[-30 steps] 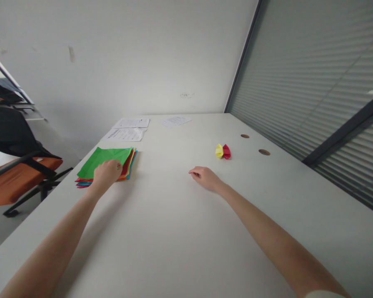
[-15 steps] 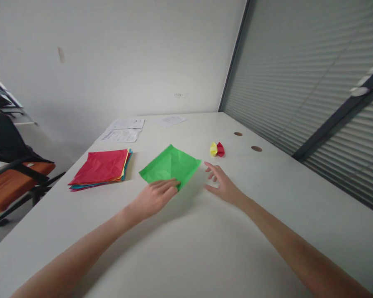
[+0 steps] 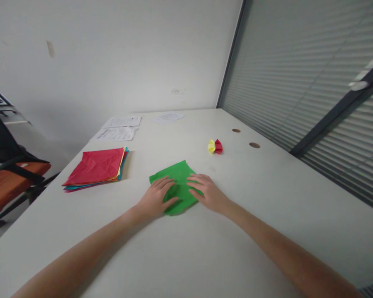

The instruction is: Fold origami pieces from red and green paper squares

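A square green sheet of tissue-like paper [image 3: 180, 184] lies on the white table in front of me, one corner pointing away. My left hand [image 3: 158, 196] rests on its left side, fingers stretched out and thumb apart. On the right side lies my right hand [image 3: 209, 192], its fingers extended flat over the sheet's edge. Both hands hide parts of the paper's sides. Beyond them sits a small folded paper piece [image 3: 215, 146], yellow on the left half and red on the right, pinched in the middle like a bow.
To the left lies a stack of coloured paper sheets [image 3: 96, 165], red on top. Printed pages [image 3: 118, 133] lie at the back left, with another printed sheet [image 3: 169, 118] near the wall. Two round holes pierce the table at right, beside window blinds [image 3: 298, 74]. An orange chair [image 3: 31, 176] stands left.
The green sheet, earlier raised in my left hand, now lies on the table, nearer to me and turned. My right hand has moved left onto it, and my left hand has spread its fingers.
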Tool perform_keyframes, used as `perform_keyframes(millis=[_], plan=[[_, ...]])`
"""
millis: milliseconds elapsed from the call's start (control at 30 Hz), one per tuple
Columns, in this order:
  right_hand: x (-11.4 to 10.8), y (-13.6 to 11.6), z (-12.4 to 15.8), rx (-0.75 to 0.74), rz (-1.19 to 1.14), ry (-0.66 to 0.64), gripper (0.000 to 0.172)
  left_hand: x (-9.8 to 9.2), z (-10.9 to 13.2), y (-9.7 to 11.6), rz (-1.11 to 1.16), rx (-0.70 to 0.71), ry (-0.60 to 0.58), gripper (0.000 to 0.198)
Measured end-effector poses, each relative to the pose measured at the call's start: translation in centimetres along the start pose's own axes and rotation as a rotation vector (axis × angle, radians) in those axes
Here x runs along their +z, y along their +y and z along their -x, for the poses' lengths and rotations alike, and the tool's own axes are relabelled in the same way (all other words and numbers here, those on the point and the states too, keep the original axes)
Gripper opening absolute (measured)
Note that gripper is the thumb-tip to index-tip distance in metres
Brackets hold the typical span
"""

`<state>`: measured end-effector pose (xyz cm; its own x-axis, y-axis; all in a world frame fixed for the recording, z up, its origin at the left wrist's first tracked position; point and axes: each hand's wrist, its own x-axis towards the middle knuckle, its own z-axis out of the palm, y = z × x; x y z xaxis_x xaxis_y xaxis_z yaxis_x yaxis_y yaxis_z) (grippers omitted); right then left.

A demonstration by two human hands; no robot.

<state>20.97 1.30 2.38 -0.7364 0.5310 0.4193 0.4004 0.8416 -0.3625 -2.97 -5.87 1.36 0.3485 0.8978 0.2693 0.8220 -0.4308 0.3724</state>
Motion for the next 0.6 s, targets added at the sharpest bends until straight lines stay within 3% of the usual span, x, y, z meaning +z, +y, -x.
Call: perform_keyframes(millis=[100,200,333,433,600], plan=[[2.0,-2.0,-2.8,0.038,-0.037,-0.05,0.047,0.9,0.2,-0.8,-0.111,-0.023,-0.063,0.078],[4.6,-3.3,-4.9,0.046,-0.051,-0.147,0.065,1.2,0.5,-0.8,-0.175,0.01,-0.117,0.082],[6.9,-2.6,-5.9,0.063,0.038,-0.249,0.069,1.3,0.6,-0.6,-0.223,0.012,-0.145,0.09],[6.6,-0.7,-5.5,0.093,0.109,-0.265,0.071,1.5,0.8,-0.9,-0.248,-0.015,-0.139,0.101],[4.0,3.3,-3.6,0.203,0.212,-0.294,0.076,1.8,1.6,-1.3,-0.268,-0.02,-0.053,0.102]])
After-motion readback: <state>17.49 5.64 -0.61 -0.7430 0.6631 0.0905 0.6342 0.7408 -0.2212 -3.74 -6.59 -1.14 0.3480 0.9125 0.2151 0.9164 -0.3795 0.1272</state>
